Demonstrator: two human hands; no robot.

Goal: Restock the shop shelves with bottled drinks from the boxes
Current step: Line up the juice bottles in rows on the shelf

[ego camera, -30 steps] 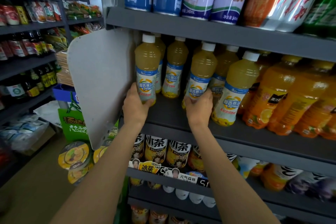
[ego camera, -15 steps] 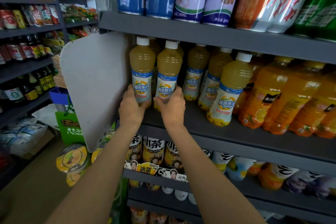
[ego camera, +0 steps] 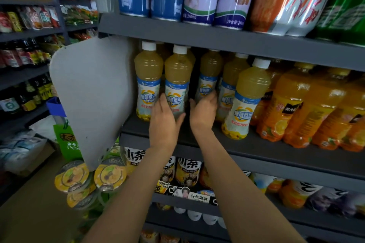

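Bottled drinks, pale yellow with white caps and blue-white labels, stand on the grey shelf (ego camera: 256,150) across the middle of the frame. 2 front bottles sit side by side at centre-left: the left bottle (ego camera: 148,77) next to the white end panel (ego camera: 92,92), and the second bottle (ego camera: 177,81) just right of it, apparently touching or nearly so.

Change over the last second: the second bottle was far over to the right, gripped by the right hand; half a second back both hands held these 2 bottles close together. Now both grips look released.

- Left hand (ego camera: 165,122): fingers straight and relaxed, lying against the lower front of the second bottle, not curled round it.
- Right hand (ego camera: 203,112): wide, palm turned left, fingers spread in the gap beside a bottle further back (ego camera: 208,77); holding nothing that I can see.

A lone yellow bottle (ego camera: 246,100) stands forward at centre-right, beside the orange drinks (ego camera: 286,108) on the right.

Judgement: this pair is placed and fronted; the gap between the second bottle and the lone one looks like the next slot to fill.
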